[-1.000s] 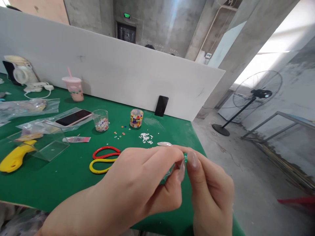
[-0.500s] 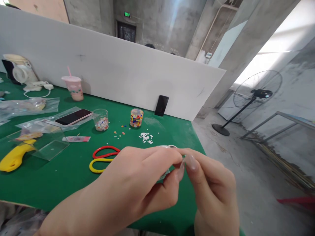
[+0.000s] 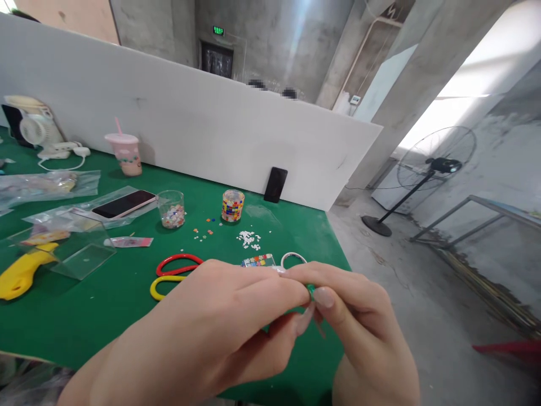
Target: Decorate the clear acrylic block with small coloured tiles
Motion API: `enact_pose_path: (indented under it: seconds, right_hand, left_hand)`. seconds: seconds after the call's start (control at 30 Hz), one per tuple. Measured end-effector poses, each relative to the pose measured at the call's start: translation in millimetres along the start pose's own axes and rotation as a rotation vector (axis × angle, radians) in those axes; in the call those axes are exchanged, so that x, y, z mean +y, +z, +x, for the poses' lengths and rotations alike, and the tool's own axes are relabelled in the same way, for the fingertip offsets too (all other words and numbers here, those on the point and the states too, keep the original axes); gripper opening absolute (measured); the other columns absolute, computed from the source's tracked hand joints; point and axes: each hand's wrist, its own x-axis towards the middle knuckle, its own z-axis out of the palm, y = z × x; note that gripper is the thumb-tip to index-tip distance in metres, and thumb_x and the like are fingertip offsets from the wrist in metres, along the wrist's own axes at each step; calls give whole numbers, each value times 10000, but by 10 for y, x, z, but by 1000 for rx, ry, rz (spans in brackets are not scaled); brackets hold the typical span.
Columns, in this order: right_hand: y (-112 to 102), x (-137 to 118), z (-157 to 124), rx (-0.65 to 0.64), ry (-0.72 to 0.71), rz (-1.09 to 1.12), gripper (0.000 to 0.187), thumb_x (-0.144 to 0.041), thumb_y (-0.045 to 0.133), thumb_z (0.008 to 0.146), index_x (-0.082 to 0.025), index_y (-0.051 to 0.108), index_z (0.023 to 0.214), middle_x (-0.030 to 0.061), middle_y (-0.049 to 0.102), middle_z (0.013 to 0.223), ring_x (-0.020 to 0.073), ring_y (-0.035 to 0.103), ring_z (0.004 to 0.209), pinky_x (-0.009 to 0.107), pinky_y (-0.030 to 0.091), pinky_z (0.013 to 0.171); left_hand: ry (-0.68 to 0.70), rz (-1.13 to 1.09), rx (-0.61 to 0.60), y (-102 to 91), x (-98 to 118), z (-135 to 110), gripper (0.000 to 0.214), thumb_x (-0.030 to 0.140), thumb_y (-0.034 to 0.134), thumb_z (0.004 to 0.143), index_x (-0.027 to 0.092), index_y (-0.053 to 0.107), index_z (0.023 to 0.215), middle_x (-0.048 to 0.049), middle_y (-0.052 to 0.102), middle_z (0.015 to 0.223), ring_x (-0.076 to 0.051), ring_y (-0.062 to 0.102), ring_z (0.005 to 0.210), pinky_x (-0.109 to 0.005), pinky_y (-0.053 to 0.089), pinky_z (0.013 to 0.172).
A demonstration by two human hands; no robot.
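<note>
My left hand (image 3: 236, 316) and my right hand (image 3: 367, 321) meet fingertip to fingertip above the table, both closed in a pinch. Between them shows a small shiny green piece (image 3: 311, 291); its kind is too hidden to tell. Just beyond my knuckles lies a clear item covered with coloured mosaic tiles (image 3: 260, 260), partly hidden. A white ring (image 3: 293, 256) sticks out beside it. To the left, red-and-yellow-handled scissors (image 3: 180, 265) run under my left hand, their blades out of sight.
On the green table (image 3: 118, 316) stand a tile-covered cup (image 3: 232, 206), a clear cup of small pieces (image 3: 171, 211) and a pink tumbler (image 3: 125, 152). White bits (image 3: 249, 239) lie scattered. Left are a phone (image 3: 124, 204), a clear box (image 3: 91, 254) and a yellow-handled tool (image 3: 25, 273).
My pinched fingertips have come down slightly, and the green piece now shows between them. More of the mosaic-tiled item and the white ring has come into view behind my hands.
</note>
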Motion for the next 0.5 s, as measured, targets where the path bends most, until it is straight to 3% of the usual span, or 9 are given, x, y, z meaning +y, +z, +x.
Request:
enact_pose_path:
  seconds: [0.17, 0.33, 0.5]
  right_hand:
    - [28, -18, 21, -7, 16, 19, 268, -258, 506, 971, -332, 758, 1030, -15, 625, 643, 121, 529, 566, 221, 416, 500]
    - [61, -35, 8, 3, 14, 23, 278, -262, 497, 969, -303, 771, 957, -5, 609, 647, 132, 506, 563, 239, 416, 504]
    - [75, -39, -17, 18, -12, 17, 268, -230, 509, 967, -328, 751, 1029, -2, 695, 801, 133, 528, 612, 247, 432, 549]
  left_hand:
    - [-93, -36, -12, 28, 27, -21, 100, 183, 535, 900, 224, 513, 812, 74, 547, 618, -72, 417, 502, -195, 349, 483]
    - [-139, -35, 0, 31, 40, -19, 74, 161, 567, 870, 234, 568, 880, 84, 554, 623, -66, 440, 523, -166, 377, 492]
    - [-135, -27, 37, 39, 51, -9, 99, 143, 544, 859, 225, 600, 865, 67, 613, 649, -66, 486, 518, -174, 405, 492]
